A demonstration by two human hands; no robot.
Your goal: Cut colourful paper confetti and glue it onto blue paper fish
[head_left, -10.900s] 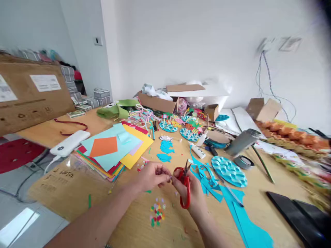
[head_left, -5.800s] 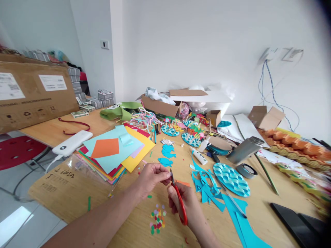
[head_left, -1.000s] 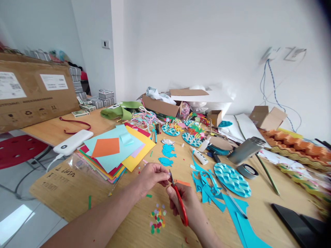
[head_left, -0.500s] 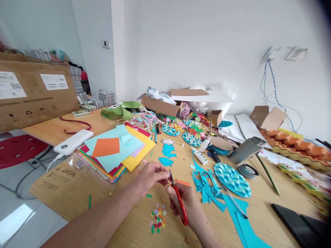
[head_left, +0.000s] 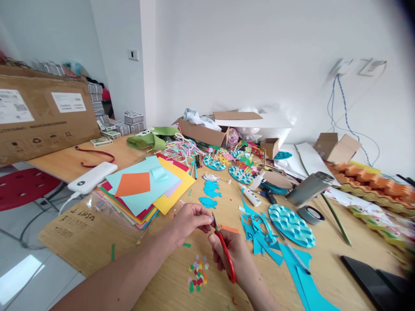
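My right hand is closed around the red handles of a pair of scissors, whose blades point up and away from me. At the blade tips, my left hand pinches a tiny pale purple piece of paper, mostly hidden by the fingers. Below the hands lies a cluster of small coloured paper dots. An orange paper strip shows behind my right hand. Beyond the hands, blue paper fish lie in a column on the table.
Coloured paper sheets are stacked at the left beside a white power bank. Blue paper scraps, a wavy blue oval, a tape roll and a steel flask lie to the right. A glue bottle lies beyond.
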